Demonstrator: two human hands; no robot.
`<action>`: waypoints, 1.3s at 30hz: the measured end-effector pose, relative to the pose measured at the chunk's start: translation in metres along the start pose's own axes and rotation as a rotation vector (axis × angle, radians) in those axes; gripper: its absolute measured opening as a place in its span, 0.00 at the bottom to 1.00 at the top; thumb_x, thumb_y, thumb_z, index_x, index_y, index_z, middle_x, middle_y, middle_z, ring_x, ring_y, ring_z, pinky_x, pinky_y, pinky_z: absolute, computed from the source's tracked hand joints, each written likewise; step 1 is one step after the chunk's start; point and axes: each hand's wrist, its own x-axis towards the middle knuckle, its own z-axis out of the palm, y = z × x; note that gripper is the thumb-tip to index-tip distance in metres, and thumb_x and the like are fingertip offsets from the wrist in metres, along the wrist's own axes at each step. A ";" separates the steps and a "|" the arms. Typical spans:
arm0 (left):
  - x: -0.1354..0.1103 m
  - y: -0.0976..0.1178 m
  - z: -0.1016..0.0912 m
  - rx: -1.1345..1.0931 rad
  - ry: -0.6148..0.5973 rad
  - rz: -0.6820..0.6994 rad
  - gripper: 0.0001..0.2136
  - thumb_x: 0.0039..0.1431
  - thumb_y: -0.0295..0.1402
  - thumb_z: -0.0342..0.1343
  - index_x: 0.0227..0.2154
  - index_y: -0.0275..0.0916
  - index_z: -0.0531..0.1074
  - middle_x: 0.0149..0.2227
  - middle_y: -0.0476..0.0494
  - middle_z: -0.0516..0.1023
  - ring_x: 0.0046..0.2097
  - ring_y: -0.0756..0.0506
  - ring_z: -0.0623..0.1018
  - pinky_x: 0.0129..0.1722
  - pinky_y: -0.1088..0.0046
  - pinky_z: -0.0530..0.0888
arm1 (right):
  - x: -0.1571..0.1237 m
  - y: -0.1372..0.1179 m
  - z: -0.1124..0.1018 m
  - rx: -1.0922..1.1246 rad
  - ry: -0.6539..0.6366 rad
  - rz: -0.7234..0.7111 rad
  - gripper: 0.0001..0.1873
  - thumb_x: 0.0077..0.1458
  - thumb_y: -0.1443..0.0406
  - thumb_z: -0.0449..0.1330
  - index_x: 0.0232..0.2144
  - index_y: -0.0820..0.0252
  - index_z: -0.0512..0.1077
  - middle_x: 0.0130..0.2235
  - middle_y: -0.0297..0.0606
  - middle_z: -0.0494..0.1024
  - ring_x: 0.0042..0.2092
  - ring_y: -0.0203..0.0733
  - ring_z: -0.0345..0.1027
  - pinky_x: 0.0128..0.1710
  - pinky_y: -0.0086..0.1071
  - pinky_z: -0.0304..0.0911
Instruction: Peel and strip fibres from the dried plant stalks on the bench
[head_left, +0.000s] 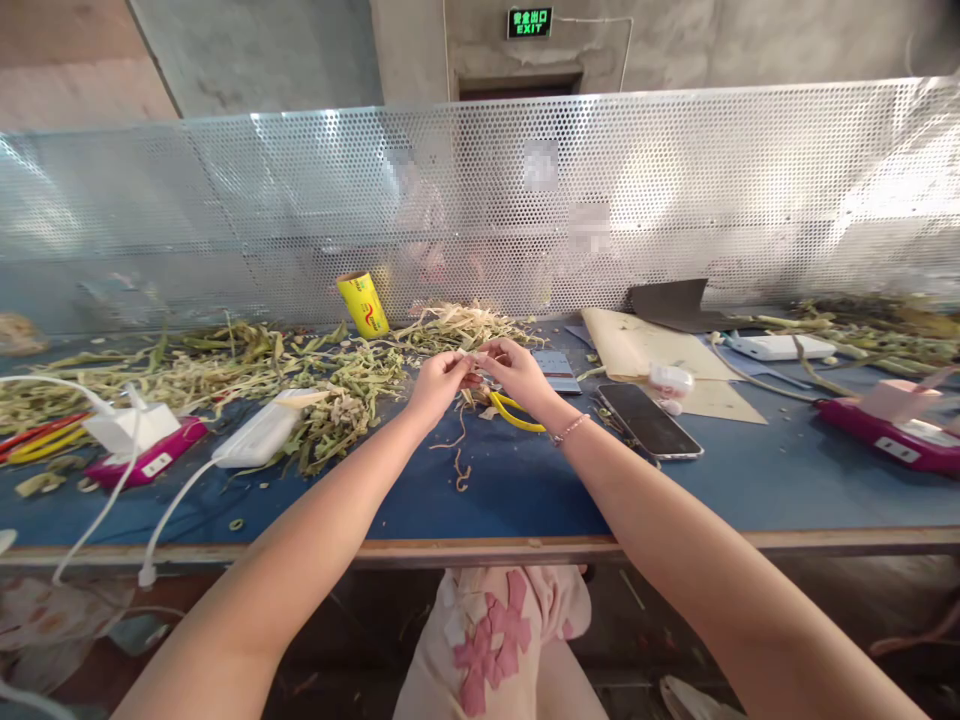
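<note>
My left hand (437,381) and my right hand (517,372) meet above the blue table (750,480), fingertips pinched together on a small pale strip of dried plant (473,362). Thin curled plant strands (459,450) hang and lie just below the hands. Under my right wrist rest yellow-handled scissors (514,412). A heap of dried green stalks and leaves (225,375) spreads to the left of my left hand, with paler shreds (461,325) behind both hands.
A yellow roll (363,304) leans on the perforated metal screen (675,190). A phone (649,421), small white case (670,380) and brown paper (637,345) lie right. White power banks (259,433) with cables and pink devices (142,462) sit left; more stalks far right.
</note>
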 end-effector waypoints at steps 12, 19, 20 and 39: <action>-0.005 0.003 0.005 -0.029 -0.006 -0.018 0.11 0.43 0.39 0.59 0.23 0.36 0.68 0.22 0.50 0.72 0.26 0.50 0.73 0.34 0.69 0.72 | 0.002 0.001 0.001 -0.048 0.057 -0.011 0.07 0.43 0.62 0.54 0.23 0.61 0.67 0.24 0.32 0.70 0.24 0.32 0.59 0.26 0.28 0.57; -0.006 0.003 0.006 -0.023 0.044 0.003 0.12 0.44 0.38 0.58 0.23 0.38 0.62 0.20 0.53 0.69 0.24 0.52 0.72 0.31 0.72 0.71 | 0.001 0.001 0.002 -0.041 0.104 0.026 0.07 0.43 0.62 0.54 0.22 0.60 0.65 0.23 0.32 0.68 0.24 0.33 0.58 0.26 0.29 0.56; -0.005 0.002 0.006 -0.011 0.050 0.012 0.12 0.45 0.39 0.58 0.23 0.38 0.62 0.20 0.53 0.68 0.24 0.52 0.72 0.31 0.72 0.71 | 0.001 0.001 0.003 -0.040 0.113 0.040 0.07 0.43 0.62 0.54 0.22 0.60 0.65 0.22 0.32 0.67 0.24 0.33 0.58 0.26 0.29 0.56; -0.004 -0.001 0.002 0.183 -0.015 0.111 0.12 0.43 0.41 0.59 0.22 0.36 0.66 0.18 0.52 0.69 0.21 0.53 0.69 0.24 0.76 0.65 | -0.001 0.003 0.011 0.308 -0.012 0.159 0.12 0.42 0.57 0.56 0.27 0.60 0.70 0.30 0.34 0.71 0.33 0.34 0.64 0.32 0.28 0.59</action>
